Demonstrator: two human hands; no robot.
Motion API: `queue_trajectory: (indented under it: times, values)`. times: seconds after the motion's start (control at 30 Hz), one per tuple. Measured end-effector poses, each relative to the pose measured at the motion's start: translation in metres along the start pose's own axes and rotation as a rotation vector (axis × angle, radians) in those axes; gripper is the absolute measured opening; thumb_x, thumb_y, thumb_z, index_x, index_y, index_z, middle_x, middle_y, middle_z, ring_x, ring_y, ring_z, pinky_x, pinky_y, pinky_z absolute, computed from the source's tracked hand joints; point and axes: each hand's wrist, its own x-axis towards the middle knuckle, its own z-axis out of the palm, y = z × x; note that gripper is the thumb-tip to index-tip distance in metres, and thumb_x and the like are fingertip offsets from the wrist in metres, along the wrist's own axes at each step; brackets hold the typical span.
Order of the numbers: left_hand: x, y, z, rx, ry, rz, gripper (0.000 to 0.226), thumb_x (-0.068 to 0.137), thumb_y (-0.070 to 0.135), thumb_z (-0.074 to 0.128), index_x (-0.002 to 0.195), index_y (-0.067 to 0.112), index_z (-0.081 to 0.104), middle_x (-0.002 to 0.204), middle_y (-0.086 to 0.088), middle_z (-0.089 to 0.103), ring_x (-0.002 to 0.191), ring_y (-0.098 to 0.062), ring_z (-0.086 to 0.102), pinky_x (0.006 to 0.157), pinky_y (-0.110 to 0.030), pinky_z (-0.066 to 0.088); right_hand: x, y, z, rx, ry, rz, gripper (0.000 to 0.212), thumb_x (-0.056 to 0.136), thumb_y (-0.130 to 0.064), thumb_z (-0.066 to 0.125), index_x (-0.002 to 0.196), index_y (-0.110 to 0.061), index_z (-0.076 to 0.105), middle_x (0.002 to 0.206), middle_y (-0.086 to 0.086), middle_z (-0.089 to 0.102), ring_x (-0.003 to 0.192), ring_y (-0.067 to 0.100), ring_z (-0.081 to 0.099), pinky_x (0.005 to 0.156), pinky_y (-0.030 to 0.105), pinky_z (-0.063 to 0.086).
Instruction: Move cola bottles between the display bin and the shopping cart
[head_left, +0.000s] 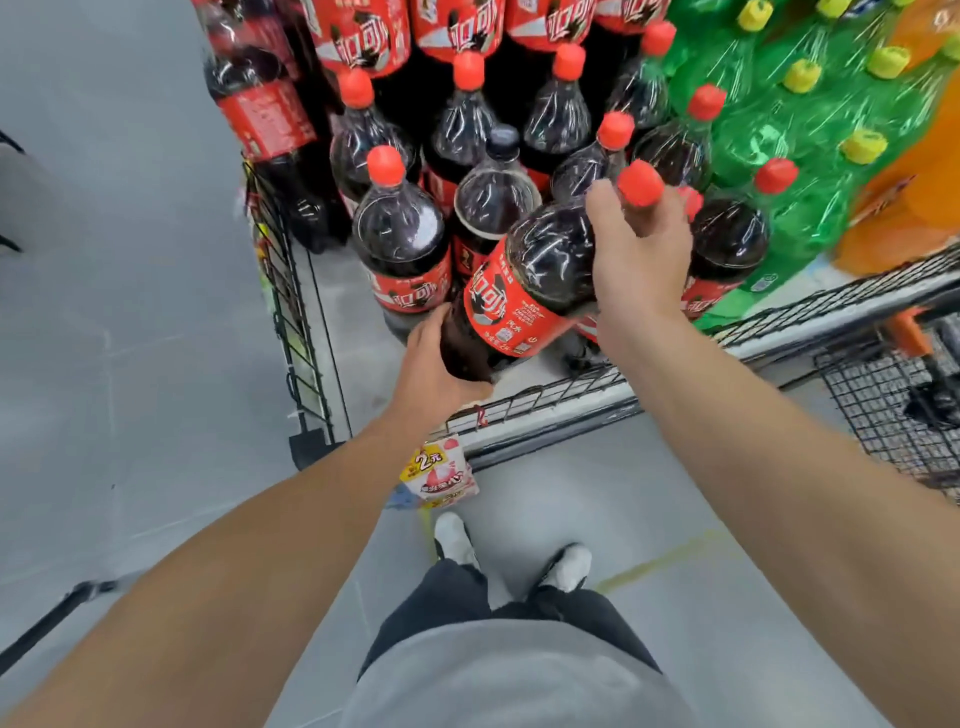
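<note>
Grey shop floor w/ wire display bin (545, 400) mid-frame: both hands gripping tilted cola bottle (524, 291) over bin, right hand (641, 249) clamping neck upper right, left hand (434, 364) cupping base lower left

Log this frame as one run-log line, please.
phase: bottle carried over display bin | left hand: holds cola bottle base | right hand: grips its neck | bottle: tilted
</note>
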Motion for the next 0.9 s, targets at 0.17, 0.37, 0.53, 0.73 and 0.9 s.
queue_trajectory:
  times: [0.17,0.37,0.53,0.73,0.9]
  values:
    - [0.004,-0.011,-0.003,-0.132,-0.028,-0.007,0.111,0.050,0.027,0.092,0.148,0.022,0.039,0.137,0.003,0.057,0.124,-0.008,0.054,0.103,-0.024,0.042,-0.006,0.005,0.015,-0.065,-0.210,-0.177,0.017,0.095,-0.011,0.069,0.086,-0.019,0.057,0.078,-0.008,0.055,0.068,-0.004,0.051,0.074,0.012,0.044]
    - [0.001,-0.009,-0.010,-0.256,-0.110,0.005,0.101,0.068,0.012,0.089,0.152,0.028,0.035,0.134,0.017,0.055,0.122,0.000,0.053,0.105,-0.020,0.041,0.006,0.010,0.025,-0.172,-0.531,-0.295,0.015,0.088,-0.008,0.070,0.103,-0.008,0.066,0.100,0.007,0.066,0.093,0.011,0.061,0.093,0.030,0.055]
    - [0.000,0.005,-0.018,-0.267,-0.111,0.100,0.105,0.070,0.012,0.089,0.155,0.027,0.029,0.141,0.015,0.053,0.131,-0.005,0.051,0.110,-0.022,0.041,0.016,0.024,0.024,-0.304,-0.743,-0.282,0.028,0.080,-0.006,0.074,0.108,-0.004,0.068,0.103,-0.001,0.070,0.097,0.003,0.066,0.093,0.029,0.055]
    - [-0.001,0.012,-0.026,-0.248,-0.098,0.117,0.116,0.064,0.016,0.093,0.157,0.027,0.024,0.149,0.007,0.048,0.137,-0.011,0.046,0.116,-0.038,0.039,0.034,0.020,0.022,-0.367,-1.009,-0.218,0.033,0.087,0.009,0.070,0.114,-0.010,0.068,0.118,0.005,0.071,0.100,-0.002,0.066,0.090,0.019,0.052]
    - [-0.003,0.015,-0.018,-0.253,-0.012,0.070,0.113,0.060,0.017,0.093,0.154,0.029,0.031,0.143,0.008,0.055,0.132,-0.014,0.052,0.112,-0.045,0.042,0.026,0.037,0.013,-0.529,-0.874,-0.326,0.059,0.087,-0.017,0.081,0.141,-0.016,0.056,0.126,-0.013,0.061,0.114,-0.009,0.054,0.098,0.007,0.036]
